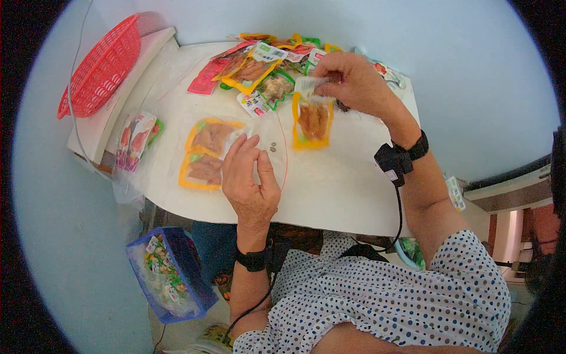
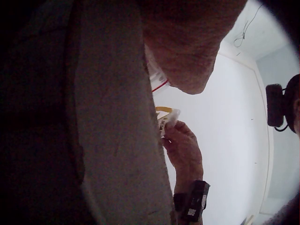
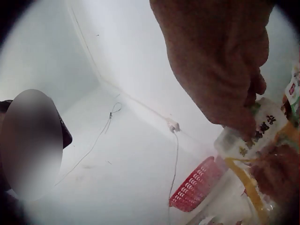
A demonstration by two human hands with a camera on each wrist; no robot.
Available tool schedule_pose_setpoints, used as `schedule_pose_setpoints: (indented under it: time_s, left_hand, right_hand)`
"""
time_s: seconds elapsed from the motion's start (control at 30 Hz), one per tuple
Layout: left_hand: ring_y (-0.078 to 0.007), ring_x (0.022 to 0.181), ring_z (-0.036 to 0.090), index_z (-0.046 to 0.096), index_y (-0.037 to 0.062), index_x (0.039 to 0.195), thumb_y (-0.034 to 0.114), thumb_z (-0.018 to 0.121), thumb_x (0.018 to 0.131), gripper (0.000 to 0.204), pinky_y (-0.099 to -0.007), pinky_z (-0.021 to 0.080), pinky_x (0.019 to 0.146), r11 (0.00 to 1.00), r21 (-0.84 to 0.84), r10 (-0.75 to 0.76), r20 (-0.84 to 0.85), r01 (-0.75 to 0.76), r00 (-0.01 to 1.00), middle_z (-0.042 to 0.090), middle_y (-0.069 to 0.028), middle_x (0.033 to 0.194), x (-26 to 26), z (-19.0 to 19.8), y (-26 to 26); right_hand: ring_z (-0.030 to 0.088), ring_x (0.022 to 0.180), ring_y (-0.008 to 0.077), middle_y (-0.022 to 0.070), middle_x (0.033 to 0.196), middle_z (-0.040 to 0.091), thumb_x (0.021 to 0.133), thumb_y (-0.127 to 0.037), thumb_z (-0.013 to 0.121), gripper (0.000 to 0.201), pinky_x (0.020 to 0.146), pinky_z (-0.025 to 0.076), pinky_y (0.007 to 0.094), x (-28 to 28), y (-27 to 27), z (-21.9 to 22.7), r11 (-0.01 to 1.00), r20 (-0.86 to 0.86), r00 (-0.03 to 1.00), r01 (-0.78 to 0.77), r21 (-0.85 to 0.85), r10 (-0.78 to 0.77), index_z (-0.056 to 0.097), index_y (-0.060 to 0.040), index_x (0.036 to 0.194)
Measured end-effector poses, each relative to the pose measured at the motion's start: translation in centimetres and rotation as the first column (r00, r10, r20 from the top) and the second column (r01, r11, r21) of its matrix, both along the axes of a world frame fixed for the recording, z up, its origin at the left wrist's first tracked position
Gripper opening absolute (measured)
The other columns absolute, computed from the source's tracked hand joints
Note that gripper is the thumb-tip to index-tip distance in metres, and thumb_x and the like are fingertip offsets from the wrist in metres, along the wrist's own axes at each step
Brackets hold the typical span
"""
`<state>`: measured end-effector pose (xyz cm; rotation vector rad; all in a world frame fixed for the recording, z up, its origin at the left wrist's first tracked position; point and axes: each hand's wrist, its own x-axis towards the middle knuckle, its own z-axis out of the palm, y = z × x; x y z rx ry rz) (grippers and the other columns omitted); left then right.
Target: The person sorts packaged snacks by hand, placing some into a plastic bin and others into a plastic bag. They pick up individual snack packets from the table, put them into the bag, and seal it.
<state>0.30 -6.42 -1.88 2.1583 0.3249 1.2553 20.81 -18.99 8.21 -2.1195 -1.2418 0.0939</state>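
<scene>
My right hand (image 1: 356, 82) pinches the white top of a yellow-edged food packet (image 1: 312, 121), which hangs over the table with brown pieces showing through its window. In the right wrist view, dark lettering shows on that packet (image 3: 262, 133) under the fingers. My left hand (image 1: 252, 183) lies palm down over a clear plastic bag (image 1: 268, 127) with a red line along its edge. Its fingers are fairly straight, with the thumb apart. Left of its fingertips, two similar packets (image 1: 212, 137) lie one above the other in the clear bag.
Assorted packets (image 1: 253, 68) are heaped at the table's back. A red plastic basket (image 1: 103, 71) leans at the left wall. Pink-and-white packets (image 1: 135, 141) lie at the left edge. Below, a blue-sided box (image 1: 203, 292) holds several small packets. Two small dark discs (image 1: 273, 147) lie near the bag.
</scene>
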Motion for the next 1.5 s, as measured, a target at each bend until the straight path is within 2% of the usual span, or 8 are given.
schedule_pose_setpoints:
  time_s: [0.17,0.47,0.57,0.67,0.77,0.93,1.27,1.5]
  left_hand:
    - [-0.0382,0.108,0.061,0.06,0.0,0.09,0.003,0.06,0.085,0.006,-0.0445,0.046,0.092,1.0,-0.002,-0.004,-0.002,0.004,1.0,0.068,-0.0175,0.106,0.0,0.0,0.0]
    - [-0.0381,0.109,0.061,0.06,-0.0001,0.091,0.003,0.06,0.085,0.007,-0.0444,0.047,0.092,1.0,-0.002,-0.001,0.005,0.001,1.0,0.067,-0.0172,0.107,0.1,-0.2,0.1]
    - [-0.0379,0.108,0.061,0.06,0.0,0.091,0.003,0.06,0.085,0.007,-0.0442,0.047,0.092,1.0,0.003,0.004,0.002,-0.004,1.0,0.067,-0.017,0.107,0.1,-0.1,0.1]
    - [-0.0378,0.108,0.061,0.06,0.0,0.091,0.002,0.06,0.084,0.007,-0.0439,0.047,0.092,1.0,0.0,0.006,0.002,-0.006,1.0,0.067,-0.0169,0.107,0.1,-0.1,0.1]
    - [-0.0377,0.108,0.061,0.06,0.0,0.091,0.002,0.06,0.084,0.007,-0.0439,0.047,0.092,1.0,-0.007,0.005,-0.006,-0.005,1.0,0.067,-0.0169,0.106,0.0,0.1,0.0]
    - [-0.0377,0.108,0.061,0.059,-0.0004,0.091,0.001,0.06,0.084,0.007,-0.0441,0.047,0.091,1.0,0.004,0.006,-0.003,-0.006,1.0,0.067,-0.0168,0.106,0.0,0.2,0.0]
    - [-0.0378,0.108,0.061,0.059,-0.0006,0.091,0.002,0.06,0.084,0.007,-0.0443,0.047,0.091,1.0,0.027,0.004,0.001,-0.004,1.0,0.067,-0.0169,0.106,0.1,0.2,0.0]
    - [-0.0386,0.107,0.061,0.06,-0.0003,0.089,0.002,0.061,0.084,0.006,-0.045,0.047,0.091,1.0,-0.009,-0.007,0.012,0.007,1.0,0.067,-0.0179,0.106,0.1,0.3,0.1]
  right_hand:
    - [0.063,0.078,0.0133,0.0044,0.082,0.067,0.078,0.006,0.067,0.012,0.074,0.051,0.0245,-0.3,0.1,1.0,0.968,0.143,0.985,-0.129,0.216,0.099,0.07,-0.0018,0.087]
    - [0.066,0.1,0.0231,0.0141,0.099,0.07,0.077,0.011,0.047,0.031,0.087,0.051,0.0276,2.2,-0.5,-0.7,0.995,0.118,0.991,-0.07,0.07,0.061,0.073,-0.0003,0.089]
    - [0.066,0.101,0.025,0.0161,0.101,0.069,0.077,0.006,0.048,0.03,0.085,0.052,0.0272,2.8,-0.1,-1.5,0.995,-0.106,0.994,-0.018,0.094,0.028,0.07,0.0056,0.097]
    - [0.066,0.099,0.0241,0.0154,0.101,0.068,0.081,-0.004,0.056,0.031,0.083,0.053,0.0267,3.4,-0.1,-1.8,0.975,-0.633,0.773,0.168,0.144,-0.04,0.065,0.01,0.107]
    - [0.067,0.09,0.0198,0.013,0.097,0.068,0.084,-0.014,0.064,0.039,0.078,0.053,0.0258,4.2,0.4,-3.8,0.824,-0.681,0.693,0.229,0.518,0.236,0.062,0.0117,0.113]
    - [0.064,0.077,0.0164,0.0088,0.091,0.067,0.083,-0.024,0.071,0.037,0.069,0.051,0.0258,2.9,0.3,-4.6,1.0,-0.493,0.87,-0.011,-0.003,0.008,0.066,0.0043,0.105]
    - [0.06,0.071,0.0278,0.015,0.078,0.063,0.064,-0.045,0.079,0.052,0.062,0.047,0.0376,0.4,0.2,-3.8,0.795,0.143,0.989,0.053,-0.604,0.042,0.062,-0.0001,0.084]
    - [0.057,0.074,0.0265,0.0128,0.078,0.058,0.06,-0.036,0.082,0.049,0.064,0.044,0.0363,0.6,0.5,-3.6,0.863,0.032,0.996,-0.055,-0.502,0.082,0.058,-0.0018,0.085]
